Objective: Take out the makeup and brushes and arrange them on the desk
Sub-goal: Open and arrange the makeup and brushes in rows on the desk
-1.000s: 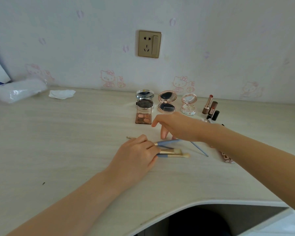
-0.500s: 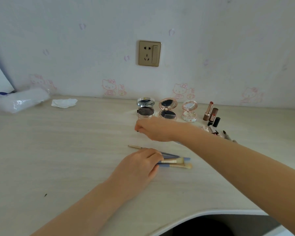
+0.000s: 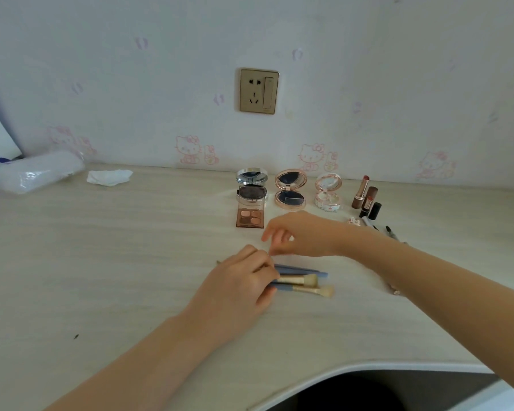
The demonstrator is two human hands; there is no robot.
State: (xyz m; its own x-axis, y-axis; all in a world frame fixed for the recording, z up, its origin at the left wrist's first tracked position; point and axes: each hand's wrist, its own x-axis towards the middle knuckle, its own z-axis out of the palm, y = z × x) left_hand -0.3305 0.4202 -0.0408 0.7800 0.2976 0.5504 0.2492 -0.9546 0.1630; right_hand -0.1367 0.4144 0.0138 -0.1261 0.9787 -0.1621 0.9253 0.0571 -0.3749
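- The left hand [image 3: 238,289] lies low on the desk [image 3: 101,277], palm down. Its fingers are curled over the blue handles of a small bundle of brushes [image 3: 301,281] and hold them against the desk top.
- The brushes lie side by side, almost horizontal, in the middle of the desk. Two pale bristle heads point to the right, beyond the fingers of the left hand. A thin brown tip shows on the other side of this hand.
- The right hand [image 3: 297,235] hovers just above and behind the brushes, near the left hand. Its fingers hang down, loosely bent and a little apart. I see nothing between them, but the fingertips are partly hidden.
- Behind the hands, close to the wall, the makeup stands in a row: an open eyeshadow palette [image 3: 250,213] with four brown and pink pans, a silver round compact [image 3: 252,177] behind it, an open rose-gold compact [image 3: 290,189], and a small decorated pink compact [image 3: 328,192].
- To the right of this row stand several lipsticks [image 3: 365,197], and dark thin pencils [image 3: 393,234] lie near the right forearm.
- On the far left of the desk there is a clear plastic bag [image 3: 33,173] and a crumpled white tissue [image 3: 109,177].
- A gold wall socket [image 3: 258,91] is on the wall above the compacts.
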